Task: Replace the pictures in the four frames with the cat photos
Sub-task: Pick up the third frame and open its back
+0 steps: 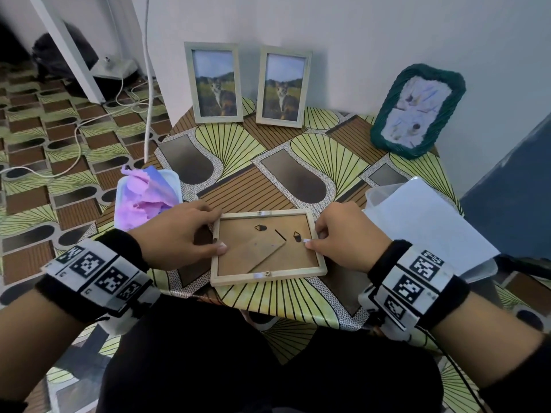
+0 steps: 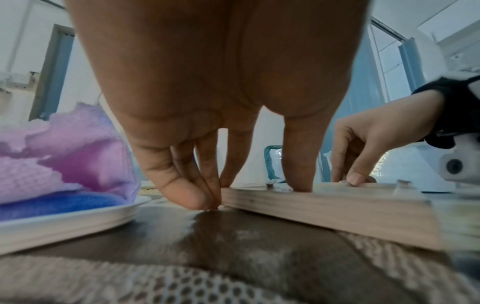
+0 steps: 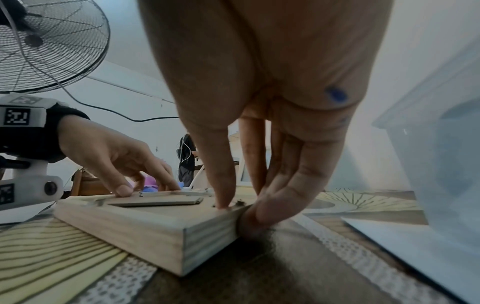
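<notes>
Lying face down on the bench [image 1: 238, 138], the wooden frame [image 1: 268, 275] sits directly between the two hands, its brown backing board and folded stand uppermost. The left hand [image 1: 176, 234] grips the frame's left edge: fingers curled down against the outer side, thumb pressed on the backing board. The right hand [image 1: 346, 234] grips the right edge likewise, fingers curled against the outer side, thumb tip on a small white tab at the rim. Both hands are clamped on the frame.

Beyond the hands, against the wall, two upright frames with cat photos [image 1: 215, 83] stand side by side. Beyond the right hand, a green woven frame [image 1: 417, 107] leans on the wall, its picture pale and blurred. Just left of the left hand sits a white tray [image 2: 78, 218] holding purple and blue cloth [image 2: 64, 156]. Just right of the right hand stands a clear plastic container [image 3: 441, 154].
</notes>
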Demonstrator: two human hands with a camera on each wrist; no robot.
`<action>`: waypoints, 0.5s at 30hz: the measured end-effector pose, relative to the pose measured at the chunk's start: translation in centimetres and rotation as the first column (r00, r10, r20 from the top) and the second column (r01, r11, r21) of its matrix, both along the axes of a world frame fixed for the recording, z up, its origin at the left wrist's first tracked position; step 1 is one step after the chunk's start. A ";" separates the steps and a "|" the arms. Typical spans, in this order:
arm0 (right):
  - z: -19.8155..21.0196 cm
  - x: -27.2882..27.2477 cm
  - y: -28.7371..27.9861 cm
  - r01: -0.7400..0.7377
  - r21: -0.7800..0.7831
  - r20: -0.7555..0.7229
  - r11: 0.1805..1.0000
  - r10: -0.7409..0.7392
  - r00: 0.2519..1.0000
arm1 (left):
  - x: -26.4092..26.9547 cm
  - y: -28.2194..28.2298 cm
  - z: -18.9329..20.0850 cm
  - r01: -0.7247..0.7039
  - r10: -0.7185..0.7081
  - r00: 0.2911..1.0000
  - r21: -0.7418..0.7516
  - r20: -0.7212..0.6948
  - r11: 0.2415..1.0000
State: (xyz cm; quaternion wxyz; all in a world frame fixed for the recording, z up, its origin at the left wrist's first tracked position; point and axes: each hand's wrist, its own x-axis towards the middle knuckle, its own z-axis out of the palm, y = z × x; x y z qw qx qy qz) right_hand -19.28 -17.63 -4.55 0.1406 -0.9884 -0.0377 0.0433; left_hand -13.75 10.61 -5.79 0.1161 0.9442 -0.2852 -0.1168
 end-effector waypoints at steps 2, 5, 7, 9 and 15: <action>0.1 0.1 0.0 0.021 0.018 0.004 1.000 -0.021 1.000 | 0.0 -0.2 0.1 0.009 -0.009 1.000 0.013 0.004 1.000; 0.3 0.3 0.1 0.038 0.036 0.001 0.999 -0.038 0.999 | -0.1 -0.3 0.2 0.017 -0.018 0.999 0.025 0.035 1.000; 0.4 0.5 0.1 0.051 0.042 -0.004 0.998 -0.051 0.999 | -0.5 -0.4 0.0 0.018 -0.021 0.997 0.050 0.074 0.999; 0.4 0.8 0.2 0.077 0.052 -0.023 0.996 -0.076 0.997 | -0.9 -0.9 -0.4 0.006 -0.016 0.991 0.067 0.135 0.998; 0.1 1.6 0.0 0.192 0.158 -0.175 0.969 -0.164 0.971 | -0.3 -2.0 0.1 -0.095 0.093 0.991 0.012 0.099 0.995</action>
